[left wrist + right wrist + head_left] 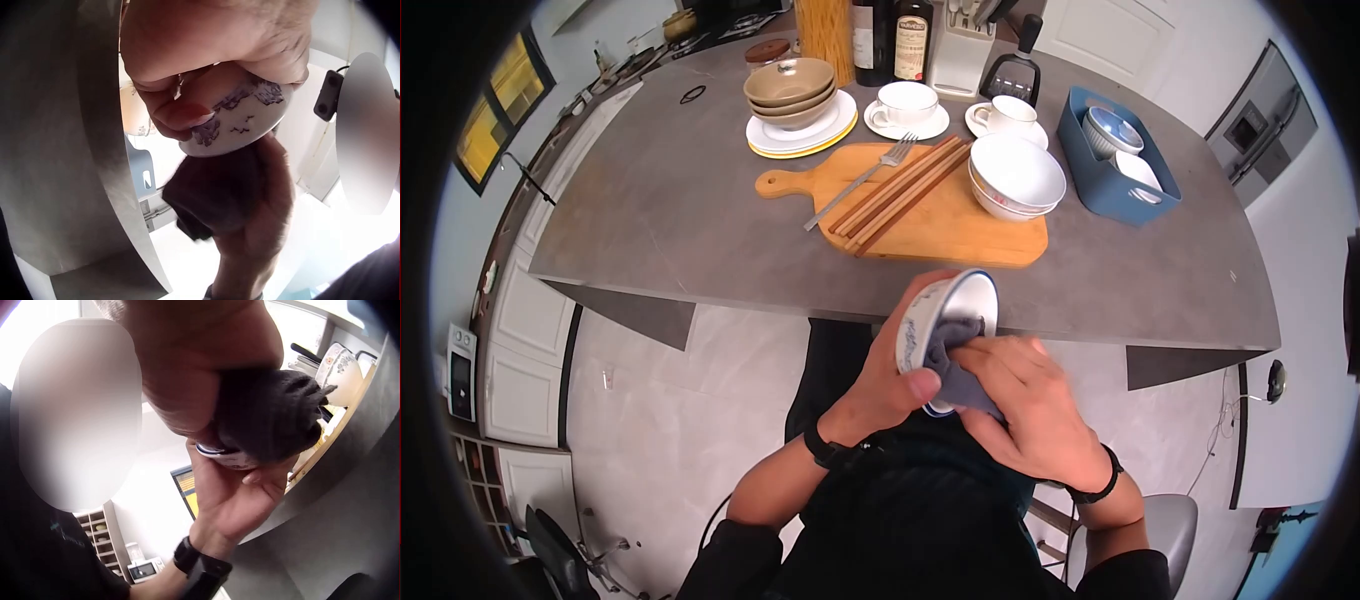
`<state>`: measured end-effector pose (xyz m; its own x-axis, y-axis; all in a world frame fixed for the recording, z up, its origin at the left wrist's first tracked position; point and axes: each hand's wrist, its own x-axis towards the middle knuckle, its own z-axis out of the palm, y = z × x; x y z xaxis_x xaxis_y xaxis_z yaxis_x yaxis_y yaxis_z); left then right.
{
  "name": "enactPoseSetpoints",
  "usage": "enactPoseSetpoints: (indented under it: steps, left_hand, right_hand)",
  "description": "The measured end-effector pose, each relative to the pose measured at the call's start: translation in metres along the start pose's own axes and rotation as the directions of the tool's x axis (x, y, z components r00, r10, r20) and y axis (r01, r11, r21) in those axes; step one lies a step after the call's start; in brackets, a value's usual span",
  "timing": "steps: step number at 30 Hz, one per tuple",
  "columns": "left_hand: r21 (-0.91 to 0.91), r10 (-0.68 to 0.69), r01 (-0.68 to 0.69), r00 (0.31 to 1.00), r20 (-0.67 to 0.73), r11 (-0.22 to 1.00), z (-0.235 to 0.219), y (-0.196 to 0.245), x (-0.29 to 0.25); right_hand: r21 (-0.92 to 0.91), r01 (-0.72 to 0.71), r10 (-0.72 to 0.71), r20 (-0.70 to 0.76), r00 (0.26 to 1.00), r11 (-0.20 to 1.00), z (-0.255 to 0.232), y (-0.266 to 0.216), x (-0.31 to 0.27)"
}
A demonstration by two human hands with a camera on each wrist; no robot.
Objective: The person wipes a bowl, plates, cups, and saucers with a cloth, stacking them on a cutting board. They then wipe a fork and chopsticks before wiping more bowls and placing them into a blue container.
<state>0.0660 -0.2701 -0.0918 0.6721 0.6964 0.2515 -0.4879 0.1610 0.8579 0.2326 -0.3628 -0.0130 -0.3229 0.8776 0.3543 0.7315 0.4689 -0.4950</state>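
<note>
A white bowl [910, 325] with blue markings and a blue rim is tilted on its side, just off the table's front edge. The left hand [882, 385] grips it from outside, thumb near the rim. With curled fingers the right hand [1030, 400] holds a dark grey cloth [960, 375] against the bowl's inside. In the left wrist view the cloth [215, 187] hangs beside the bowl [240, 128]. The right wrist view shows the cloth [269, 415] bunched in the right hand, covering much of the bowl [234, 459].
On the grey table [690, 220] lies a wooden board [940, 235] with chopsticks [900, 195], a fork [855, 190] and stacked white bowls [1015, 175]. Behind are brown bowls [790, 85] on plates, cups on saucers, bottles and a knife block. A blue bin [1100, 185] holding dishes stands right.
</note>
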Motion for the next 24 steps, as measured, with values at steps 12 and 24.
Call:
enactPoseSetpoints:
  steps: [12, 24]
  left_hand:
    - [-0.17, -0.2, 0.207, 0.978, 0.061, 0.963, 0.025, 0.003, 0.004]
    - [0.27, 0.117, -0.097, 0.991, -0.059, 0.958, 0.022, 0.009, 0.014]
  right_hand:
    - [-0.561, 0.214, -0.413, -0.255, 0.874, 0.8, -0.018, 0.022, -0.003]
    - [0.742, -0.262, 0.387, 0.004, 0.922, 0.618, -0.006, 0.01, -0.044]
